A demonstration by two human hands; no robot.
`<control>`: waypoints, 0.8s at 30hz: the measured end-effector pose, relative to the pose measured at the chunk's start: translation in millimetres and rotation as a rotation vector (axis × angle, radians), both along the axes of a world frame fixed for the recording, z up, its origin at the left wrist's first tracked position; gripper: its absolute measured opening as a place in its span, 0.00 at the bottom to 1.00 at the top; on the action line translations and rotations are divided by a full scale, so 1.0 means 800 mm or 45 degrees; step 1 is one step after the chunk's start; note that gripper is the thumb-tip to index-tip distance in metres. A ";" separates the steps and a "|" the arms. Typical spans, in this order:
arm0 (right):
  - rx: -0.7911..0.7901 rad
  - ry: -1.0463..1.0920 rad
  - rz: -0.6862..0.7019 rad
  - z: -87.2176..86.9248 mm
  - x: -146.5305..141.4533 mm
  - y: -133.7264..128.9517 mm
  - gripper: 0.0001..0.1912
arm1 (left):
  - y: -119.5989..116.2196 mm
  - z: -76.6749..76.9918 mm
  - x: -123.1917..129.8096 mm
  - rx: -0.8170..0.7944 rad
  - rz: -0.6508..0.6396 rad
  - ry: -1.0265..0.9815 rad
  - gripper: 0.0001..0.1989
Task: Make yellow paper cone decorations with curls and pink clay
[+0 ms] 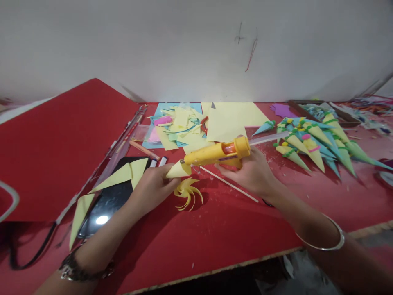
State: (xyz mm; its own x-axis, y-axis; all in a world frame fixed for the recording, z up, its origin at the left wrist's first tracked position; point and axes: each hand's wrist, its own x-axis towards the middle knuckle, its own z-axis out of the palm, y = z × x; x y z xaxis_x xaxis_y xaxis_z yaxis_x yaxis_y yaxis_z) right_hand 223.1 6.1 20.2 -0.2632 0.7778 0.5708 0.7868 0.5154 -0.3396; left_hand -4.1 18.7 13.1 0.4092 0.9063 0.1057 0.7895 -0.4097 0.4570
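My right hand (pixel 253 174) is closed round the grip of a yellow hot glue gun (pixel 211 153), with a clear glue stick (pixel 268 138) poking out of its back end. Its nozzle points left and meets the rim of a pale yellow paper cone (pixel 178 169). That cone is pinched in my left hand (pixel 153 184). Just below, on the red tabletop, rests a yellow curled-paper flower (pixel 188 193). A thin white stick (pixel 230 184) lies under the glue gun. Beside my left forearm, yellow paper cones (pixel 115 180) lie on and next to a black phone-like device (pixel 106 209).
Finished-looking yellow and blue paper cones (pixel 316 143) with green trim are piled at the right. At the back are paper scraps (pixel 181 123) and yellow sheets (pixel 235 119). A large red board (pixel 61 151) stands at left; a tray (pixel 322 112) sits back right.
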 end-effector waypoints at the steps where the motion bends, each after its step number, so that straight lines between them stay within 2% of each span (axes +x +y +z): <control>1: -0.007 0.009 0.000 0.000 0.000 0.000 0.19 | 0.000 0.001 0.001 -0.017 -0.004 -0.004 0.10; 9: -0.015 0.000 0.048 -0.002 0.001 0.000 0.14 | -0.002 0.004 0.004 -0.142 -0.043 -0.074 0.11; 15: -0.029 -0.054 0.021 0.001 0.001 -0.002 0.11 | -0.003 0.006 0.003 -0.170 -0.060 -0.104 0.11; 20: 0.019 -0.060 0.025 0.000 0.003 -0.001 0.11 | -0.002 0.005 0.001 -0.129 -0.091 -0.094 0.11; 24: 0.025 -0.078 0.023 -0.001 0.003 0.000 0.11 | 0.002 0.000 -0.003 -0.001 -0.058 -0.147 0.10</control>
